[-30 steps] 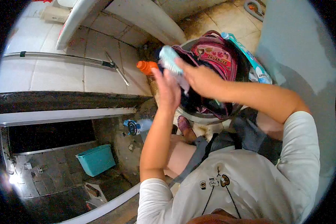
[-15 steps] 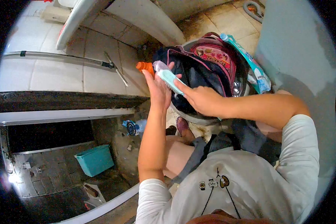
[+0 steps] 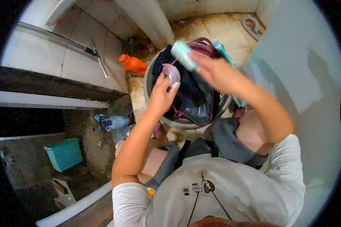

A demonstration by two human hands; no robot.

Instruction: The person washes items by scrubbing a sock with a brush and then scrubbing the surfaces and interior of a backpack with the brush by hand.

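The right hand [image 3: 218, 72] grips one end of a pale-blue brush [image 3: 183, 55], apparently to leave its bristles clear, above the dark bag [image 3: 197, 96] heaped in the tub [image 3: 174, 123]. The left hand [image 3: 162, 97] holds a lilac piece [image 3: 172, 74], too blurred to name, inward of the tub's left rim, perhaps so drips land within. The tub's walls seem to gather the bag; an orange bottle [image 3: 132, 65] sits just outside the upper-left rim

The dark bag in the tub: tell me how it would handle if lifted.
The bag would probably sag, as its fabric looks soft and creased. It may feel awkwardly bulky, since it fills much of the tub.
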